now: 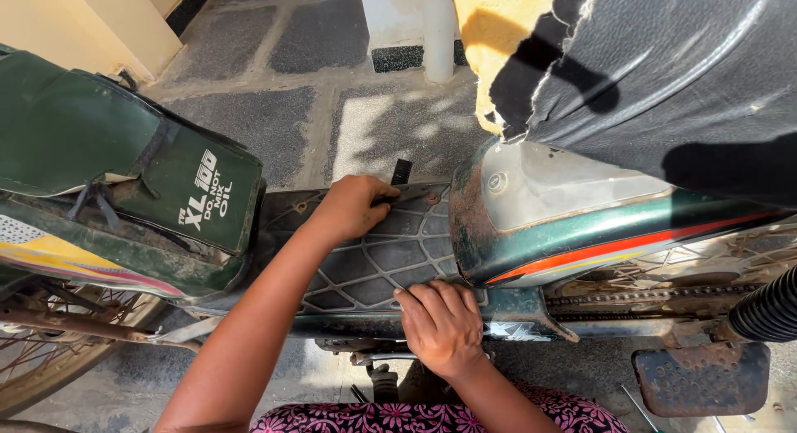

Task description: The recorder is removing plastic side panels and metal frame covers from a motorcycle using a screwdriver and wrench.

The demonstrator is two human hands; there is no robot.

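Both our hands rest on the footboard [365, 263], a black grid-patterned panel lying across the middle of a moped between the green tank cover [133, 163] and the dark seat [664, 84]. Our left hand [353, 207] sits at the far edge of the footboard, fingers curled shut around the handle of a black tool [400, 177] whose ribbed end sticks up past the knuckles; we cannot tell what kind of tool it is. Our right hand [442, 323] lies at the near edge, fingers bent and pressing down on the panel's rim, holding nothing we can see. Just beside it to the right rises the dusty green side panel [531, 234] with red and white stripes. Below that runs a chain [631, 298], and a rusty foot pedal [701, 379] hangs lower right. A spoked wheel [50, 350] shows at the lower left. Grey stone paving [282, 109] lies beyond the moped.
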